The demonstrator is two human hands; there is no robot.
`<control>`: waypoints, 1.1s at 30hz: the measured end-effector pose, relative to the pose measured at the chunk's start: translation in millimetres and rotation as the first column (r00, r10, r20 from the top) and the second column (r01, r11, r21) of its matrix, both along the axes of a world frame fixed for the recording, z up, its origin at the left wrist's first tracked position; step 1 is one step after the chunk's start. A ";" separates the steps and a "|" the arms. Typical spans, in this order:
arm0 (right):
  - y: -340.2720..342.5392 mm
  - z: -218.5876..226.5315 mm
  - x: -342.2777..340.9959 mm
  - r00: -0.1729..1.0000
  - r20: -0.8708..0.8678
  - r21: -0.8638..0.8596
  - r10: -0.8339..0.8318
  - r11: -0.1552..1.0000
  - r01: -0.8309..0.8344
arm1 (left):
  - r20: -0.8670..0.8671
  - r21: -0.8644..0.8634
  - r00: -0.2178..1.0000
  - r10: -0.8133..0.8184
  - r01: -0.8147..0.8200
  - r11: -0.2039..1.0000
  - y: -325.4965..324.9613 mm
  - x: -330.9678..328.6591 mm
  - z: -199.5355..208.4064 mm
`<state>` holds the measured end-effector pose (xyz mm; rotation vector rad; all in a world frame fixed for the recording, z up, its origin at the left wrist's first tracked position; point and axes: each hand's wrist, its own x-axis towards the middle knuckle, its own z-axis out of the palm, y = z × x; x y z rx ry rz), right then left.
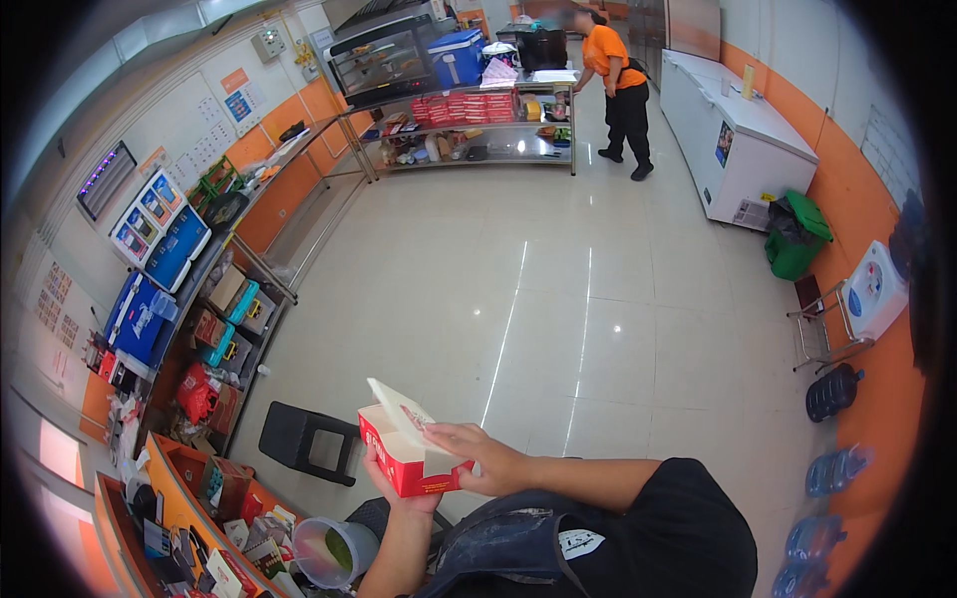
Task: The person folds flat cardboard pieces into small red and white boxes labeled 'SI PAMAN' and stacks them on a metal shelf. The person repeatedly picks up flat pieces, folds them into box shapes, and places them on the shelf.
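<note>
A small red and white cardboard food box (407, 466) is held in front of my body, its pale lid (399, 407) raised partway and tilted. My left hand (421, 501) grips the box from below and along its left side. Over the right end, my right hand (483, 458) has its fingers on the lid's edge and flap, with the thumb side against the box. Part of the opening shows between lid and walls, but what lies deep inside cannot be made out.
A black plastic stool (309, 442) stands left of the box. Below it are a translucent bucket (334, 551) and a cluttered orange counter (179, 453). A person in orange (608, 70) stands by the far steel shelf (478, 159). A chest freezer (733, 140), green bin (797, 237) and water bottles (837, 468) line the right.
</note>
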<state>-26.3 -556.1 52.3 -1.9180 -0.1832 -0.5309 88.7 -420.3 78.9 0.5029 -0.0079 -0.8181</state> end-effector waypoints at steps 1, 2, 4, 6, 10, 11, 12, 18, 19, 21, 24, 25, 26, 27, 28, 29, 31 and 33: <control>2.5 -3.4 2.3 0.998 0.057 -0.004 -0.008 1.000 0.008 | -0.004 0.017 1.000 0.008 -0.008 1.000 5.0 -3.3 -1.9; 4.8 -5.6 5.3 0.993 0.115 -0.003 -0.012 1.000 0.013 | 0.034 0.029 0.999 0.036 -0.037 0.999 3.5 -3.3 1.0; 13.7 -28.4 7.9 0.985 0.148 -0.019 -0.087 0.996 0.091 | 0.029 0.017 0.999 0.021 -0.022 1.000 -4.7 -1.4 -1.6; -3.3 -32.5 17.3 0.990 0.035 0.155 -0.139 0.979 0.132 | 0.030 -0.064 0.999 -0.039 0.041 0.997 -22.8 17.4 -2.0; -19.4 36.6 13.0 0.993 -0.059 0.707 0.107 0.706 -0.034 | -0.058 -0.060 0.994 -0.092 0.089 0.994 -16.6 29.3 26.6; -21.6 42.1 15.4 0.992 -0.016 0.722 0.127 0.688 -0.076 | -0.085 -0.037 0.995 -0.052 0.049 0.998 -12.2 23.4 33.6; -19.5 38.1 16.5 0.990 -0.020 0.755 0.141 0.652 -0.078 | -0.105 -0.020 0.994 -0.028 0.026 0.999 -11.4 19.9 37.7; -9.0 39.3 25.3 0.969 -0.203 0.664 0.141 0.747 0.031 | -0.149 0.103 0.976 0.158 -0.144 0.984 -11.8 12.1 43.8; -5.8 41.2 24.0 0.967 -0.219 0.601 0.131 0.799 0.028 | -0.157 0.113 0.972 0.174 -0.158 0.981 -9.8 14.5 39.1; -4.1 43.4 25.3 0.965 -0.219 0.513 0.147 0.859 -0.015 | -0.175 0.111 0.966 0.189 -0.171 0.979 -5.2 17.6 34.8; -11.9 44.7 21.2 0.970 -0.198 0.348 0.144 0.935 -0.068 | -0.158 0.080 0.973 0.171 -0.160 0.984 -1.3 15.7 31.9; -12.7 44.8 19.8 0.978 -0.188 0.221 0.090 0.974 -0.047 | -0.111 0.070 0.981 0.161 -0.154 0.986 -2.9 13.6 31.4; -10.9 44.6 20.5 0.992 -0.129 0.069 -0.005 0.998 0.014 | -0.064 0.061 0.986 0.154 -0.150 0.987 -5.0 10.6 30.4; -9.0 44.1 19.5 0.992 -0.064 -0.079 -0.109 0.991 0.104 | -0.030 0.109 0.986 0.166 -0.162 0.981 -10.6 4.3 25.0; -5.4 41.9 22.1 0.972 0.071 -0.223 -0.223 0.946 0.233 | 0.011 0.160 0.982 0.189 -0.189 0.969 -17.4 -4.3 16.7; -6.2 38.8 20.3 0.945 0.167 -0.241 -0.281 0.918 0.316 | 0.051 0.201 0.977 0.206 -0.212 0.956 -20.0 -12.5 13.0; -12.5 33.0 14.1 0.928 0.179 -0.145 -0.326 0.924 0.353 | 0.021 0.269 0.986 0.165 -0.165 0.949 -14.5 -25.9 20.3; -30.9 28.7 1.6 0.962 0.007 0.066 -0.274 0.960 0.273 | -0.062 0.407 0.985 0.160 -0.121 0.905 -11.3 -34.7 37.3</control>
